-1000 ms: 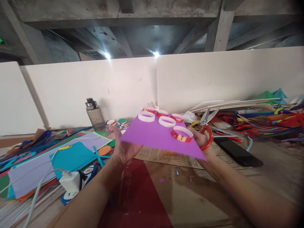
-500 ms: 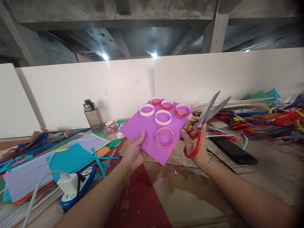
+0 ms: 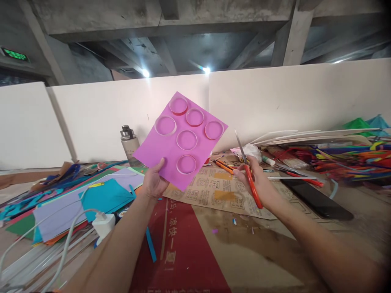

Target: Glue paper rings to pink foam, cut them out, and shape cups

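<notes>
My left hand (image 3: 154,182) grips the lower corner of a purple sheet (image 3: 159,146) and holds it up, tilted toward me, in front of the white wall. Several ring-shaped bands (image 3: 186,139) stick to its face. My right hand (image 3: 255,183) is closed round red-handled scissors (image 3: 249,179), blades pointing up and nearly together, just right of the sheet and not touching it.
Cardboard with printed text (image 3: 214,191) lies under the hands. Coloured paper sheets (image 3: 91,195), a white charger and cable (image 3: 102,224) sit left. A water bottle (image 3: 128,142) stands by the wall. Coloured strips (image 3: 345,158) and a dark phone (image 3: 317,195) lie right.
The left hand raised the purple sheet from nearly flat to almost upright. The right hand moved the scissors lower and their blades came together.
</notes>
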Action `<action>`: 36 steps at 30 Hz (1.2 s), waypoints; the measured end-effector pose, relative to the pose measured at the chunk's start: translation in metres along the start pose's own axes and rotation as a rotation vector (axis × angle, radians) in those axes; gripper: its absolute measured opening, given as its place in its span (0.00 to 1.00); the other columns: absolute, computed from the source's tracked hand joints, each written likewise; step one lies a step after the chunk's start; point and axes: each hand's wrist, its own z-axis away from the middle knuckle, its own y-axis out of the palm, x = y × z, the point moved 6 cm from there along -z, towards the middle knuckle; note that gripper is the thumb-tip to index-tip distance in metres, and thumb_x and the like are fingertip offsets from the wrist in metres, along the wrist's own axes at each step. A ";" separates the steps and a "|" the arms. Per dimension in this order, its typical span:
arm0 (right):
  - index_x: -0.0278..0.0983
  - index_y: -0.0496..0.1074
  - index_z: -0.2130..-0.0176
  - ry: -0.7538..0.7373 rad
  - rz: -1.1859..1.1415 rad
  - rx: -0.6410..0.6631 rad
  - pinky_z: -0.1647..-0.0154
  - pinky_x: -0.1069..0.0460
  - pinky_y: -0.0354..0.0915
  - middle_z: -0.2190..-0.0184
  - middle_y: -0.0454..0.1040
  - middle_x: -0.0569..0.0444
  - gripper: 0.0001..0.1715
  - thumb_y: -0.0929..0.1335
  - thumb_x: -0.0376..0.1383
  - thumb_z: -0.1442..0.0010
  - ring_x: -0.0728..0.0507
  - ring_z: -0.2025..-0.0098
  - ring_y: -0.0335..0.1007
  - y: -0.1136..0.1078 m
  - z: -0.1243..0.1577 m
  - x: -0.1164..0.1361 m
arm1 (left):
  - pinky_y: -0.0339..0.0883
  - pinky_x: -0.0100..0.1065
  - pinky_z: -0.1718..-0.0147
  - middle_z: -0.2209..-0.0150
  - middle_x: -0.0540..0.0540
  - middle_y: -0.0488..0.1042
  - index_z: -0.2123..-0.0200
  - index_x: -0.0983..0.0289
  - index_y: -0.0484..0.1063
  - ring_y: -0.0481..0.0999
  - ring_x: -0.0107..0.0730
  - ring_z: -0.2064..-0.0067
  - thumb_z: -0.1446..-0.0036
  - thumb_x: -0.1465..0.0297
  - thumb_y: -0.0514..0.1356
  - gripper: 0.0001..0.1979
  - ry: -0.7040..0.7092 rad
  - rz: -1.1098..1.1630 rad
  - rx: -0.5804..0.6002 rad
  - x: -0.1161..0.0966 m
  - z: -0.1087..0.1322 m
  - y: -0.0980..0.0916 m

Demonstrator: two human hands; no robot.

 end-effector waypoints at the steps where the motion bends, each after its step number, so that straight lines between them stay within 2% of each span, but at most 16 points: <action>1: 0.40 0.55 0.44 0.008 0.043 0.045 0.60 0.46 0.65 0.64 0.70 0.51 0.33 0.66 0.49 0.44 0.43 0.64 0.66 0.001 -0.001 -0.001 | 0.73 0.33 0.55 0.66 0.55 0.80 0.54 0.68 0.72 0.79 0.30 0.65 0.43 0.80 0.55 0.14 0.001 0.001 0.007 -0.002 -0.002 -0.002; 4: 0.39 0.60 0.47 -0.003 0.108 0.189 0.59 0.47 0.63 0.62 0.72 0.49 0.27 0.63 0.49 0.42 0.41 0.61 0.67 0.006 -0.003 0.003 | 0.73 0.32 0.55 0.65 0.55 0.80 0.55 0.68 0.72 0.79 0.30 0.64 0.43 0.80 0.56 0.13 0.014 -0.006 0.023 -0.004 -0.005 -0.004; 7: 0.38 0.66 0.56 -0.043 0.133 0.286 0.60 0.49 0.63 0.63 0.72 0.50 0.20 0.62 0.49 0.41 0.42 0.61 0.68 0.008 -0.001 0.013 | 0.73 0.32 0.55 0.65 0.55 0.80 0.56 0.68 0.73 0.79 0.29 0.65 0.43 0.80 0.56 0.12 0.011 -0.019 0.035 -0.004 -0.006 -0.005; 12: 0.38 0.64 0.68 -0.060 0.105 0.391 0.72 0.53 0.59 0.76 0.66 0.57 0.20 0.60 0.52 0.40 0.47 0.74 0.62 0.012 0.002 0.024 | 0.74 0.33 0.55 0.67 0.55 0.80 0.57 0.69 0.73 0.79 0.30 0.67 0.43 0.80 0.55 0.11 -0.051 -0.068 0.042 0.001 -0.005 -0.004; 15: 0.38 0.63 0.70 -0.067 0.086 0.413 0.75 0.54 0.56 0.79 0.61 0.60 0.21 0.60 0.52 0.40 0.49 0.77 0.58 0.013 0.003 0.024 | 0.73 0.36 0.54 0.67 0.56 0.79 0.58 0.70 0.73 0.80 0.32 0.66 0.43 0.80 0.56 0.11 -0.069 -0.101 0.042 0.003 -0.004 -0.004; 20: 0.37 0.64 0.68 -0.053 0.070 0.429 0.74 0.53 0.56 0.78 0.62 0.59 0.22 0.59 0.52 0.40 0.49 0.75 0.59 0.014 0.006 0.027 | 0.73 0.38 0.53 0.65 0.57 0.79 0.56 0.71 0.72 0.80 0.34 0.65 0.44 0.79 0.56 0.12 -0.084 -0.126 0.059 0.005 -0.001 -0.003; 27: 0.38 0.62 0.68 0.032 -0.028 0.453 0.76 0.53 0.58 0.79 0.58 0.60 0.21 0.61 0.53 0.42 0.50 0.77 0.57 0.016 0.008 0.026 | 0.74 0.37 0.54 0.67 0.57 0.79 0.58 0.71 0.73 0.80 0.34 0.66 0.43 0.80 0.55 0.11 -0.094 -0.154 0.056 0.005 0.002 0.000; 36: 0.38 0.60 0.71 0.051 -0.138 0.462 0.77 0.54 0.61 0.77 0.59 0.60 0.22 0.62 0.53 0.41 0.52 0.78 0.59 0.018 0.010 0.024 | 0.73 0.39 0.53 0.67 0.59 0.79 0.57 0.72 0.72 0.80 0.36 0.64 0.43 0.80 0.55 0.11 -0.096 -0.188 0.052 0.005 0.003 0.000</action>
